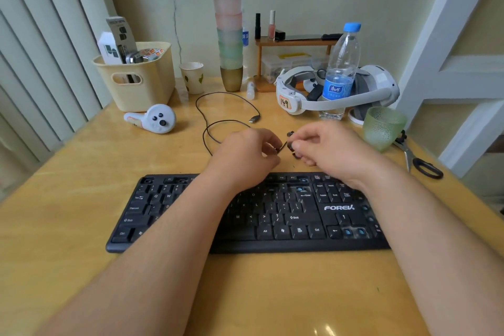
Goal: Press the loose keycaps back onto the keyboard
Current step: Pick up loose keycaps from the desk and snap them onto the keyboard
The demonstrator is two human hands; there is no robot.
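Several keyboard (246,215) sockets near its right edge gape; left hand (246,151) and right hand (324,146) each apparently pinch keycaps (290,142).

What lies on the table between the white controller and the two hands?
In the head view, the keyboard's black cable loops between the white controller and the hands.

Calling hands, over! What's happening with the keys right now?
Left hand and right hand pinching loose keycaps behind keyboard. Several sockets open, blue showing. Nothing in the way.
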